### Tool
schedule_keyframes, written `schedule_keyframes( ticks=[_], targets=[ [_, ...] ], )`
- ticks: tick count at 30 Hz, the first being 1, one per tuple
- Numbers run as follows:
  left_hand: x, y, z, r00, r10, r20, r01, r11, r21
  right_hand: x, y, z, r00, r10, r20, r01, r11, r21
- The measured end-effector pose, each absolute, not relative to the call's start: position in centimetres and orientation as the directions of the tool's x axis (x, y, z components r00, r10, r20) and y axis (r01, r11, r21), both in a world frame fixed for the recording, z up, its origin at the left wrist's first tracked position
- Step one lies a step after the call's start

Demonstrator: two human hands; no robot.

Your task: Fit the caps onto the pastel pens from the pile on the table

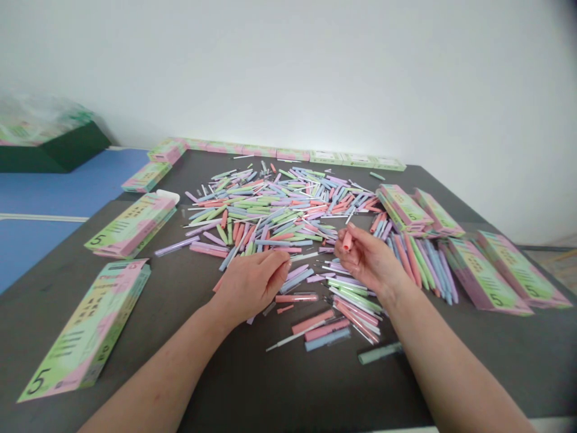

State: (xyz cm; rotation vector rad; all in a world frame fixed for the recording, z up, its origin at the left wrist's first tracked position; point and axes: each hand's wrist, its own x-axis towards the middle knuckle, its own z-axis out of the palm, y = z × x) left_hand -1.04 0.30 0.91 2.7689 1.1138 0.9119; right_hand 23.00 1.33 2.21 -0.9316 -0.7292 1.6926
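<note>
My right hand [367,258] is closed around a coral pen barrel [347,241], its open end facing me, above the pile's near right side. My left hand [255,282] is curled with its back up, low over the near edge of the pile; whatever its fingers hold is hidden. Between and beyond the hands spreads a heap of pastel pen parts [279,210] in green, blue, purple and coral, mixed with thin white refills. Nearer me lie a coral barrel in a clear cap [296,297], a white refill [288,341] and a blue barrel [327,340].
Printed cartons [85,331] lie along the left side of the dark table [270,391]. More cartons [487,273] stand at the right beside a row of barrels [426,264], and others [261,150] line the back edge. A dark green bin [67,147] holds plastic-wrapped goods.
</note>
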Motion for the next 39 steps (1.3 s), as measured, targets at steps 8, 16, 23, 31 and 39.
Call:
schedule_keyframes(
  ticks=[8, 16, 23, 31, 39],
  targets=[
    [-0.9, 0.1, 0.8, 0.491, 0.764, 0.419, 0.641, -0.642, 0.420, 22.1, 0.7, 1.8, -0.177, 0.960, -0.215, -0.477, -0.275, -0.835],
    [1.1, -0.3, 1.5, 0.401, 0.913, -0.074, 0.094, 0.039, 0.995, 20.5, 0.3, 0.8, -0.201, 0.961, -0.188, -0.363, -0.251, -0.897],
    [1.7, -0.1, 0.9, 0.393, 0.885, -0.251, -0.176, 0.340, 0.924, 19.7, -1.0, 1.1, -0.159, 0.983, 0.092, 0.069, 0.104, -0.992],
    [1.6, 0.2, 0.0, 0.412, 0.866, -0.282, -0.225, 0.397, 0.890, 19.9, -2.4, 1.4, -0.220, 0.865, 0.450, 0.592, 0.486, -0.643],
    [1.5, 0.3, 0.4, 0.420, 0.867, -0.268, -0.235, 0.389, 0.891, 19.8, -1.3, 1.4, -0.012, 0.978, 0.208, 0.293, 0.202, -0.934]
  ],
)
